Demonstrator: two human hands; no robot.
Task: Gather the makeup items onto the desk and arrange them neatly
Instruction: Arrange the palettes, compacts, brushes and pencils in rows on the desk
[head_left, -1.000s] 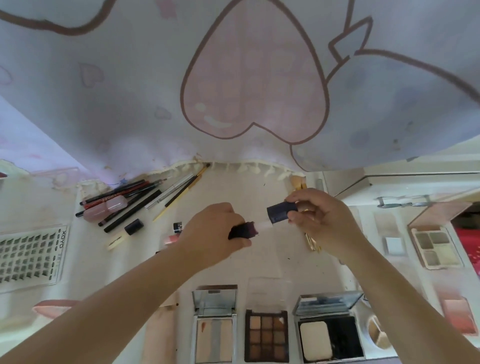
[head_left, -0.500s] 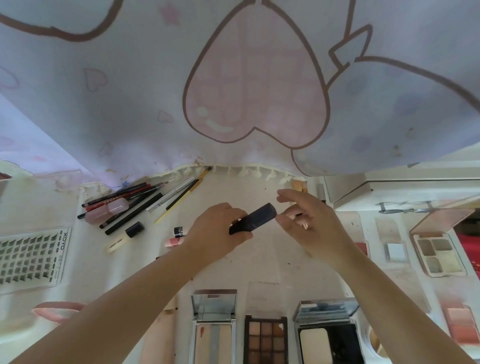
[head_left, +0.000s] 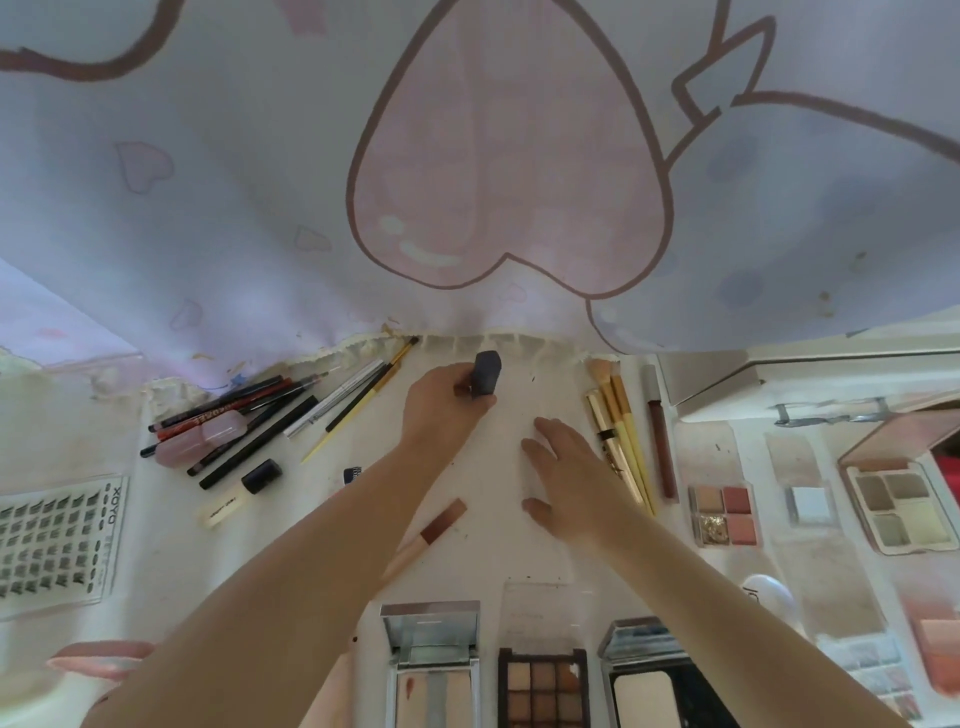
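My left hand (head_left: 441, 405) grips a dark capped lipstick tube (head_left: 486, 373) and holds it upright near the back of the white desk (head_left: 498, 540), close to the curtain hem. My right hand (head_left: 563, 475) hovers flat just right of centre, fingers spread and holding nothing. Pencils and liners (head_left: 244, 415) lie fanned at the back left. Gold-handled brushes (head_left: 621, 431) and a brown lip gloss (head_left: 661, 436) lie at the right. A pink lip stick (head_left: 431, 535) rests between my forearms. Open palettes (head_left: 543, 686) line the front edge.
A hanging curtain with a pink heart (head_left: 509, 156) closes off the back. A tray of false lashes (head_left: 57, 540) sits at far left. Small eyeshadow quads (head_left: 724, 514) and a larger open palette (head_left: 901, 509) lie at right, beside a raised white box (head_left: 727, 379).
The cap has been put back on the lipstick. My left hand carried the closed tube away toward the curtain, and my right hand let go and dropped lower, open.
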